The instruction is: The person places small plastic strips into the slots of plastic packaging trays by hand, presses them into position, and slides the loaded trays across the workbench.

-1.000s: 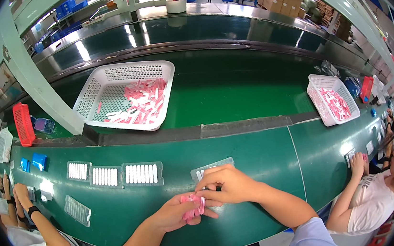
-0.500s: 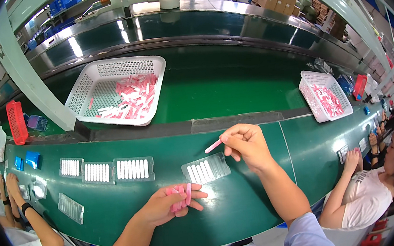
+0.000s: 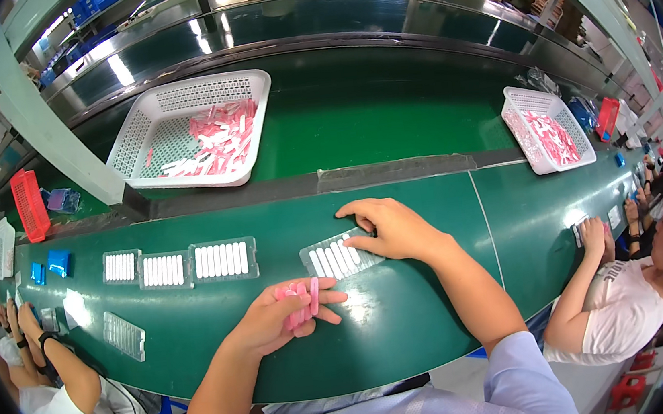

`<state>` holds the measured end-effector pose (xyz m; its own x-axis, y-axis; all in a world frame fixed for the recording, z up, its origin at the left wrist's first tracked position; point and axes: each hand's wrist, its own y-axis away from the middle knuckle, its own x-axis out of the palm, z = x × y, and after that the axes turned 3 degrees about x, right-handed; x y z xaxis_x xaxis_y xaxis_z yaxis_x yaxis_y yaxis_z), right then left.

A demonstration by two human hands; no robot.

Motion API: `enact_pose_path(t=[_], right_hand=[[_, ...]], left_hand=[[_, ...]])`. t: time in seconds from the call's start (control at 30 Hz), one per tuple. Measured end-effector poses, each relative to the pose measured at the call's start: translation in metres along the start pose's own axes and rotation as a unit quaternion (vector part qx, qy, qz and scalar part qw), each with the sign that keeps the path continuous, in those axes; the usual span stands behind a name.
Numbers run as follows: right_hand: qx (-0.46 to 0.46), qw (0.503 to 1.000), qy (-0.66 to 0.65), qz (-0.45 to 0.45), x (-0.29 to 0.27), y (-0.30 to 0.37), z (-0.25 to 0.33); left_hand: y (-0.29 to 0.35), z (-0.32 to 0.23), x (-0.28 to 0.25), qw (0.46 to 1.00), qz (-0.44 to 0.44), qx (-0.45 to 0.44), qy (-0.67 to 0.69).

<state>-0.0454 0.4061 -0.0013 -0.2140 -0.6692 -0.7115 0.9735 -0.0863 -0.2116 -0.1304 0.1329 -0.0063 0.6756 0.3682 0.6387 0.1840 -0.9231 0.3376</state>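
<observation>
My left hand (image 3: 284,313) is closed around a bunch of small flat pink sticks (image 3: 296,304) with rounded ends, some fingers stretched out past them. To its upper right, a clear plastic tray (image 3: 366,258) lies tilted on the table, with several white sticks (image 3: 327,262) side by side in its slots. Over this tray is my right hand (image 3: 389,229), thumb and index finger apart; the thumb tip touches the rightmost white stick (image 3: 350,251). Three filled clear trays, one of them a tray (image 3: 224,260) with white sticks, stand in a row to the left.
A large white basket (image 3: 126,160) holds loose pink and white sticks beyond the dark ledge. A smaller white basket (image 3: 515,139) of sticks stands at right. An unfilled clear tray (image 3: 124,335) lies at left. Co-workers sit on both sides; a metal post (image 3: 57,131) rises at left.
My right hand has moved down and left onto the tray, its stick now in a slot beside the others. The pinch has opened. My left hand still holds its bunch. The view has shifted slightly.
</observation>
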Motion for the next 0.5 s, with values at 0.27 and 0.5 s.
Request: enact_pose_path(t=[0.27, 0.5], right_hand=[[-0.018, 0.989, -0.120, 0.088, 0.006, 0.009, 0.059], [0.137, 0.890, -0.433, -0.037, -0.018, 0.006, 0.035]], left_hand=[[0.002, 0.001, 0.004, 1.000, 0.003, 0.002, 0.004], [-0.001, 0.007, -0.006, 0.999, 0.037, -0.003, 0.017]])
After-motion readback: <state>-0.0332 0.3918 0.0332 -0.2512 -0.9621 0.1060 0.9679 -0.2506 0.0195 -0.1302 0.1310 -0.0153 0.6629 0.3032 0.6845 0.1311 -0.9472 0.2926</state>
